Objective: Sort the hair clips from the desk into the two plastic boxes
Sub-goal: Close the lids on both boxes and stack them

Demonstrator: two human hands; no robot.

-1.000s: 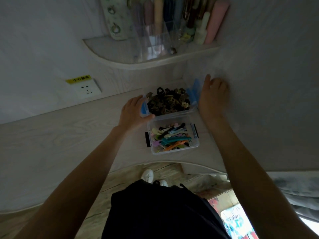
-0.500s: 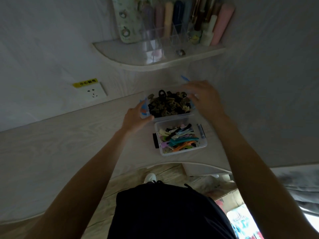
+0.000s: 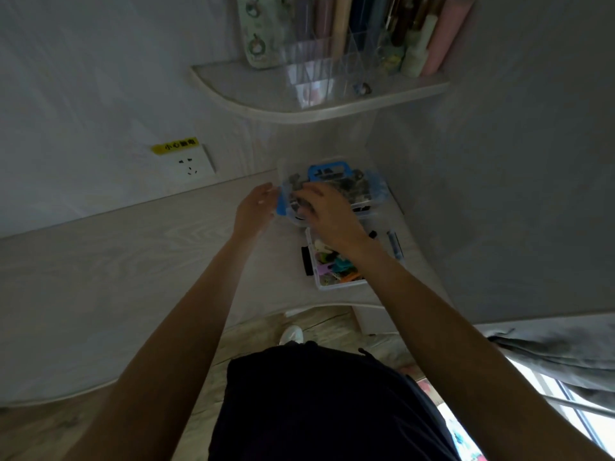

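A yellow label (image 3: 175, 145) with unreadable writing tops the socket (image 3: 191, 165). The right hand (image 3: 327, 214) lies flat-fingered on the lidded box (image 3: 336, 191). The left hand (image 3: 254, 207), fingers relaxed, touches its blue latch (image 3: 282, 202).

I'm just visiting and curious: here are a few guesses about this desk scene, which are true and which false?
1. A clear lid with a blue handle sits on the far box. True.
2. The near box has a lid on it. False: it is open, with colourful hair clips showing.
3. The right hand is over the far box. True.
4. The left hand holds a clip. False: nothing shows in it; it is at the blue latch.
5. The wall socket has a plug in it. False: it is bare.
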